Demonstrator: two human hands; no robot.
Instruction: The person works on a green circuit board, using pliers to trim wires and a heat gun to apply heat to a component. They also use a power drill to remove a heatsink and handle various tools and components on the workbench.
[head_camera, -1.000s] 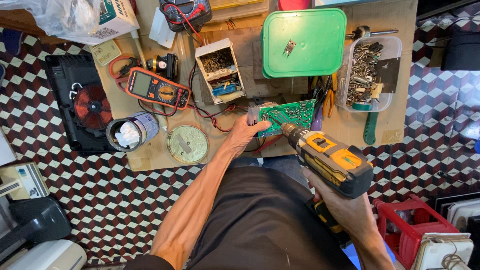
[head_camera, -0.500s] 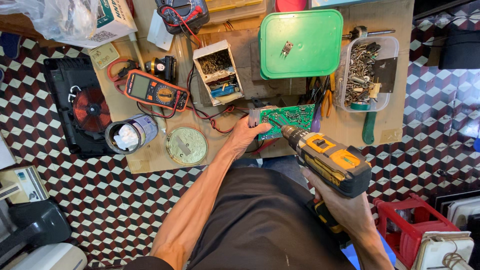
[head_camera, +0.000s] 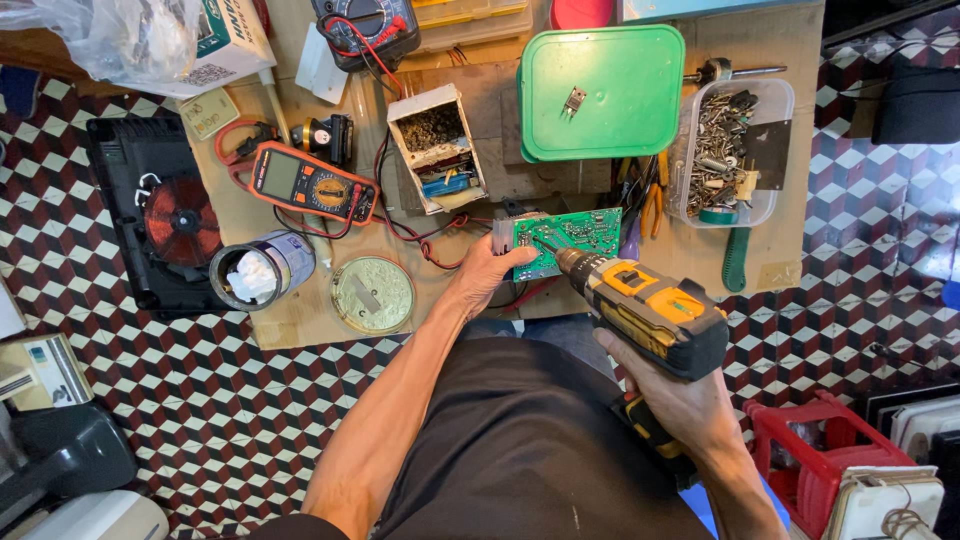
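Note:
A green circuit board (head_camera: 570, 236) lies at the near edge of the wooden workbench (head_camera: 300, 310). My left hand (head_camera: 486, 274) grips the board's left end and holds it down. My right hand (head_camera: 690, 405) holds a yellow and black cordless drill (head_camera: 650, 312) by its handle. The drill's tip points down onto the board near its lower middle.
An orange multimeter (head_camera: 310, 183) with red and black leads, a small open box of parts (head_camera: 440, 148), a green lid (head_camera: 600, 92), a clear tub of screws (head_camera: 735, 150), a metal can (head_camera: 262, 270) and a round tin lid (head_camera: 372, 294) sit on the bench. A black induction cooker (head_camera: 160, 215) lies left, a red crate (head_camera: 815, 450) right.
The view has shifted slightly. My left hand has closed more firmly on the board's left end; the drill stays over the board.

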